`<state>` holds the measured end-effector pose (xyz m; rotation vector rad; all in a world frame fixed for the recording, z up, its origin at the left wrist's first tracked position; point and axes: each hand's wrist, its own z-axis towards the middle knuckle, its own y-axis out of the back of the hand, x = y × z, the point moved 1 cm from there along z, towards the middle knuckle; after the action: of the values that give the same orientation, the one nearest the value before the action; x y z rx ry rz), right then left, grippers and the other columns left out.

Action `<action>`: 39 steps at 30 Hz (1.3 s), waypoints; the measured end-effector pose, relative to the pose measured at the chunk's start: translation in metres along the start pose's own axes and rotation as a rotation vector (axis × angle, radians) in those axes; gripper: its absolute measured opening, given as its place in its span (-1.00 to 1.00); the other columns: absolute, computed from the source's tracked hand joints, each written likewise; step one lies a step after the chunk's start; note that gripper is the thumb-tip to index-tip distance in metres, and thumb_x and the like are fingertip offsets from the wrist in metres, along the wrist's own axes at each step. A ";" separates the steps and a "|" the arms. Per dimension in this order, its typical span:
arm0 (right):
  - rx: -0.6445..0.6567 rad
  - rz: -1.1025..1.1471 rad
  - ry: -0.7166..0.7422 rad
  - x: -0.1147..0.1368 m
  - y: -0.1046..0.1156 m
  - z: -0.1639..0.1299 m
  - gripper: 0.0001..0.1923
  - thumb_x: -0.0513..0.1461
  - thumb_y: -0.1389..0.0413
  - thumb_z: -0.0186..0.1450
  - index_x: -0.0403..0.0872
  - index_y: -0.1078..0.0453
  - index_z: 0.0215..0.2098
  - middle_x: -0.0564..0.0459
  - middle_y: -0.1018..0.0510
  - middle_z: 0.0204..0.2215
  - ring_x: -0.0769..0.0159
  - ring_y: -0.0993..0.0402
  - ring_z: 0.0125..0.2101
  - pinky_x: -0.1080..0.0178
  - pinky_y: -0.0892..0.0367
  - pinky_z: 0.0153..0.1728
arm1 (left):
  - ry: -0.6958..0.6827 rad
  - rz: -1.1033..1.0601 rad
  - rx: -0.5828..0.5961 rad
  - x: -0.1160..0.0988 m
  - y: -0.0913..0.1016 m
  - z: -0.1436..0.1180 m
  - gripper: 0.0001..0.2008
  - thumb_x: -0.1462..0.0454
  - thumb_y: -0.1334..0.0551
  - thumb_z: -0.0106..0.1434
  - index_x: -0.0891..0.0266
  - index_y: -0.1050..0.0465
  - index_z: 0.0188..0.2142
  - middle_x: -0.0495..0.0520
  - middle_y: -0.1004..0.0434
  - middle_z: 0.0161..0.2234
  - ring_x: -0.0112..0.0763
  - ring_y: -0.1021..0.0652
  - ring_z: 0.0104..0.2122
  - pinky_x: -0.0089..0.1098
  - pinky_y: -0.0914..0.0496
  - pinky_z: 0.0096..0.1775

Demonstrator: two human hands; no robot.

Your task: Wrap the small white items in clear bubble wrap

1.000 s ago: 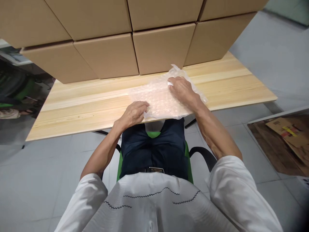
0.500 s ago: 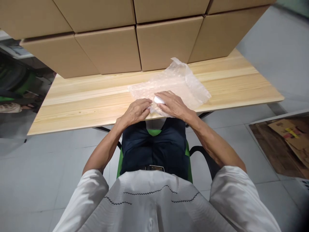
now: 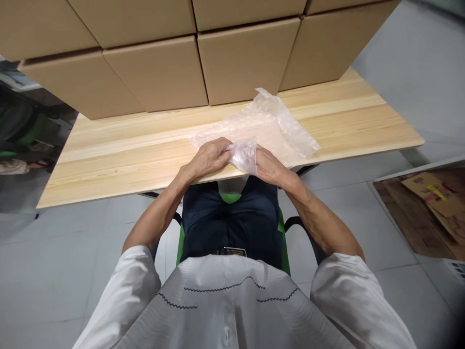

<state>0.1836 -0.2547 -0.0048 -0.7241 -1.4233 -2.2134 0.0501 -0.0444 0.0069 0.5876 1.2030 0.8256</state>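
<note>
A sheet of bubble wrap (image 3: 250, 123) lies spread on the wooden table near its front edge. Its near edge is folded up into a flap (image 3: 246, 155) between my hands. My left hand (image 3: 210, 157) is closed, thumb and fingers pinching the left side of this flap. The flap covers the fingers of my right hand (image 3: 271, 165), so their hold is hidden; only the back of that hand and the wrist show. The small white object is not clearly visible now; a pale patch shows through the film.
Brown cardboard boxes (image 3: 160, 75) are stacked along the back of the wooden table (image 3: 119, 160). Flattened cardboard (image 3: 432, 198) lies on the floor at the right. Beneath me is a green chair with black armrests (image 3: 303, 228). A grey wall stands at the right.
The near edge of the bubble wrap has come up over my right hand and the white object, which showed before. My left hand has moved slightly up and right.
</note>
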 end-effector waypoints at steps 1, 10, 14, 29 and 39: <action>0.003 0.023 -0.016 0.002 0.004 -0.002 -0.47 0.20 0.02 0.64 0.05 -0.57 -0.14 -0.09 -0.68 -0.22 -0.01 -0.51 -0.20 -0.03 -0.47 0.00 | 0.021 -0.032 0.002 0.000 -0.001 0.001 -0.75 0.11 -0.21 0.52 0.19 -0.60 -0.10 0.16 -0.74 -0.08 -0.18 -0.66 -0.15 -0.20 -0.50 -0.05; -0.071 0.035 -0.120 -0.013 0.007 -0.015 -0.47 0.20 0.00 0.63 0.01 -0.52 -0.20 -0.12 -0.68 -0.21 0.03 -0.55 -0.20 0.02 -0.50 -0.05 | 0.121 -0.205 -0.020 -0.008 -0.002 0.003 -0.91 0.23 -0.24 0.26 0.16 -0.39 -0.36 0.07 -0.63 -0.21 -0.29 -0.54 -0.24 -0.25 -0.38 -0.16; -0.408 -0.003 -0.195 -0.006 0.011 -0.028 -0.41 0.14 0.11 0.71 -0.01 -0.60 0.26 -0.22 -0.76 0.11 -0.13 -0.68 0.11 -0.15 -0.59 0.20 | 0.107 -0.189 -0.027 -0.007 -0.002 0.004 -0.92 0.23 -0.24 0.26 0.15 -0.39 -0.35 0.09 -0.59 -0.19 -0.26 -0.54 -0.21 -0.22 -0.37 -0.11; -0.097 -0.428 0.041 0.022 -0.024 -0.023 -0.55 -0.31 -0.06 0.65 -0.14 -0.55 0.42 -0.38 -0.65 0.37 -0.24 -0.56 0.35 -0.29 -0.56 0.37 | 0.027 0.004 -0.104 0.008 -0.008 -0.007 -0.74 0.18 -0.24 0.45 0.22 -0.60 0.03 0.21 -0.73 -0.01 -0.13 -0.68 -0.05 -0.12 -0.56 0.04; -0.096 -0.284 -0.014 0.004 -0.024 -0.026 -0.48 -0.17 -0.05 0.67 -0.08 -0.42 0.53 -0.33 -0.63 0.43 -0.23 -0.60 0.37 -0.32 -0.47 0.46 | -0.303 0.276 -0.029 0.013 -0.018 -0.017 -0.46 -0.09 -0.14 0.68 0.16 -0.57 0.37 0.36 -0.74 0.24 0.10 -0.68 0.27 0.28 -0.36 0.49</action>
<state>0.1607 -0.2694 -0.0280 -0.5993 -1.5157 -2.5105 0.0401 -0.0449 -0.0195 0.8359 0.8430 0.9454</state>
